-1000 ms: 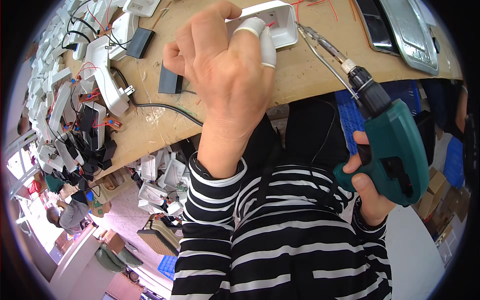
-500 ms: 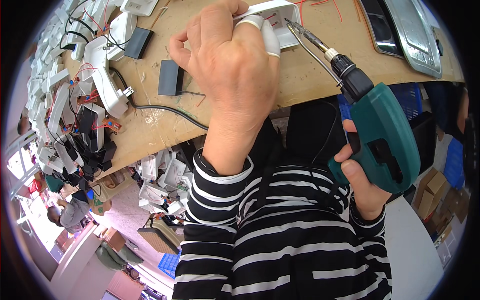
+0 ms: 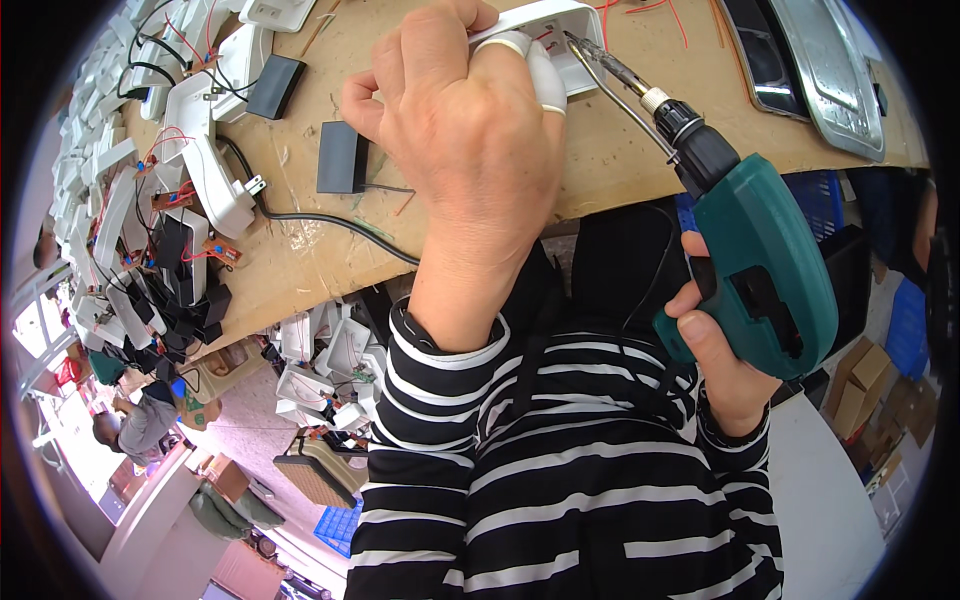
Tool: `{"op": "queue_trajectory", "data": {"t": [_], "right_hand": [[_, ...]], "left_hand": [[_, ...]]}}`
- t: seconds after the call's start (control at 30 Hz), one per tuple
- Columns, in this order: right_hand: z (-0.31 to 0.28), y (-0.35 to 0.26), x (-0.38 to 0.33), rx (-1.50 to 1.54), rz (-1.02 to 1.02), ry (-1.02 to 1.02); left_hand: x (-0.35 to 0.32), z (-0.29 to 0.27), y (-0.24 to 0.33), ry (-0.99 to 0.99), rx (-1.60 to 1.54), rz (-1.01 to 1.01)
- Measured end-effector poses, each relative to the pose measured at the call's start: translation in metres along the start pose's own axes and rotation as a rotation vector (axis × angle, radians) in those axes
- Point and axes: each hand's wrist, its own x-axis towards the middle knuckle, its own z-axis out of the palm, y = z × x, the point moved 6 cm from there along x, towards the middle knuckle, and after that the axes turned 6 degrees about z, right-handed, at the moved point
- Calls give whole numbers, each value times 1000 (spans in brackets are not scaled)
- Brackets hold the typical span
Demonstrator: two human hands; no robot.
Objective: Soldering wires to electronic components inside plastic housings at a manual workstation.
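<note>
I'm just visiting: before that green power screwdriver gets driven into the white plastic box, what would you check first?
1. White housing pinned to the bench by the left hand: ok.
2. Green screwdriver gripped firmly by the right hand: ok.
3. Bit tip seated on a screw: cannot tell, too small.
4. Taped fingers kept away from the bit: not ok, they sit right beside it.
5. Red wires away from the bit: ok.

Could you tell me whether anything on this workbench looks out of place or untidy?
Mostly clutter: white housings with loose red wires lie heaped along the workbench left edge, and more sit piled on the floor below. Nothing looks broken or spilled.
</note>
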Motion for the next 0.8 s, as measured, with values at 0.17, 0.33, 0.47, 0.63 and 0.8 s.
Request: {"op": "queue_trajectory", "data": {"t": [0.17,0.33,0.47,0.63,0.8], "right_hand": [[1,-3,1,11,-29,-24],[4,-3,3,30,-40,-27],[1,-1,5,9,-19,-22],[2,-3,7,-37,4,-29],[2,-2,9,-42,25,-14]], "left_hand": [[0,0,0,-8,14,-10],[-12,10,-18,759,-640,51],[9,-5,3,-12,-32,-136],[9,-4,2,-22,-41,-163],[6,-8,1,358,-322,-66]]}}
